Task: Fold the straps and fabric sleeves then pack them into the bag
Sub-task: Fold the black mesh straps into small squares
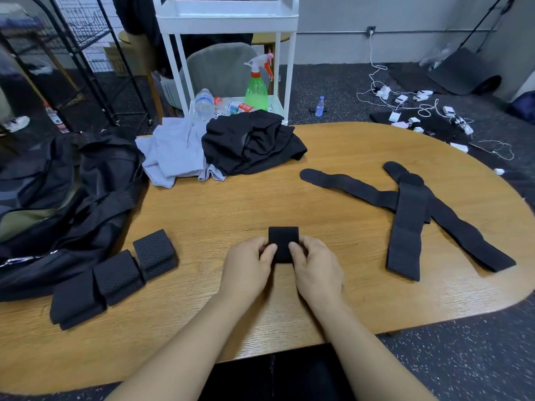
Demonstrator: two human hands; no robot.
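Note:
A small folded black strap (283,238) lies on the wooden table (231,209) in front of me. My left hand (246,266) pinches its left side and my right hand (314,266) pinches its right side, thumbs on top. Three folded perforated black straps (117,273) lie in a row at the left, beside the open black bag (58,198). Three unfolded black straps (411,215) lie crossed over each other at the right. At the back sit a crumpled black fabric pile (252,141) and a light grey fabric pile (173,153).
A white cart (228,21) stands behind the table with a green spray bottle (256,91) and plastic bottles (204,104) on its low shelf. A grey chair and black wire racks stand at the back left. Cables and chargers (419,111) litter the floor at the right.

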